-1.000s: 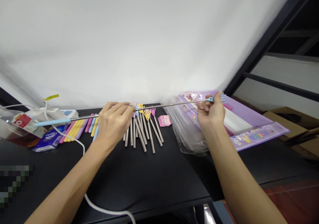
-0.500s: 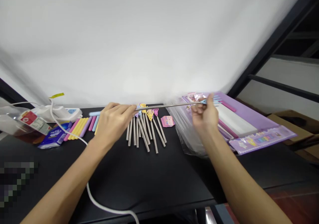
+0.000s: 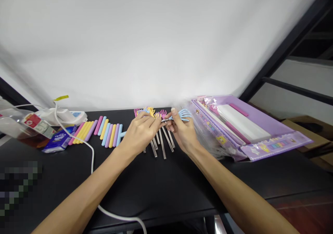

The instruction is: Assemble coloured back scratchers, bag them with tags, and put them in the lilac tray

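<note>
A blue back scratcher [image 3: 185, 114] with a telescoping metal rod is held level between my hands, above the table. My left hand [image 3: 140, 131] is closed around its rod and handle, and a bit of light blue handle shows at the left of the fist. My right hand [image 3: 182, 130] pinches the rod just below the blue claw head. Behind and under the hands lie several metal rods [image 3: 163, 145] with pink, yellow and blue claw heads, partly hidden. Left of them is a row of coloured handles [image 3: 111, 136] in blue, purple, yellow and pink.
At right stands an open purple display box [image 3: 260, 123] beside crumpled clear plastic [image 3: 208, 140]. A bottle [image 3: 23, 123], a blue packet [image 3: 59, 139] and a white power strip [image 3: 62, 116] are at left. A white cable [image 3: 93, 157] crosses the black table [image 3: 161, 192].
The rod was drawn out long between my hands and is now much shorter. My right hand has moved left and my left hand right, bringing them close together.
</note>
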Demonstrator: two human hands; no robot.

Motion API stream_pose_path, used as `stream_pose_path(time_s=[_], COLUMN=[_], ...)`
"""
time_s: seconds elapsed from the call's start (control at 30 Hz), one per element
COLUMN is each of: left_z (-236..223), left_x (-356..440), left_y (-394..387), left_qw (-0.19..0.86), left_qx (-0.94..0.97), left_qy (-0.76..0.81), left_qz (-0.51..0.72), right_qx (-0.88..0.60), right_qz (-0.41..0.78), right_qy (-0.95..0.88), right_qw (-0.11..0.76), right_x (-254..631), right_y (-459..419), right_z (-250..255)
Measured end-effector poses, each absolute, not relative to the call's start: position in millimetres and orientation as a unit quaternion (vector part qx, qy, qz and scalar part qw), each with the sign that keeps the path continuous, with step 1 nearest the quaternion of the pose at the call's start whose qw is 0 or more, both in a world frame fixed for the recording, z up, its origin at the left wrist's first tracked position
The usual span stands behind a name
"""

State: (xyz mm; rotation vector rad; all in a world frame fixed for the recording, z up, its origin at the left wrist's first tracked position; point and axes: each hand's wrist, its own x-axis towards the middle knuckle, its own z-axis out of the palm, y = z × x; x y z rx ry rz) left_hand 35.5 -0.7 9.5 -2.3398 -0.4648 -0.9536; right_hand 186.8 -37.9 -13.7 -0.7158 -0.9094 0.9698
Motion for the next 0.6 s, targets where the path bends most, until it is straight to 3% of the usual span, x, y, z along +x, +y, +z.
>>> stream_pose_path(time_s=[0.2, 0.37, 0.6], left_z=[13, 17, 13], left_x=[24, 10, 19], left_y=[6, 10, 5], left_qw=[0.212, 0.242, 0.22], left_qx=[-0.896, -0.883, -0.895], left_qy=[-0.164, -0.194, -0.206], left_qz=[-0.354, -0.351, -0.329], right_qx=[-0.342, -0.314, -0.335], right_qz=[0.416, 0.42, 0.438], right_qy=[-0.445, -0.393, -0.42], right_qw=[0.716, 0.755, 0.721], right_x=[196, 203, 199], right_y=[-34, -32, -37], right_z=[-17, -9, -6])
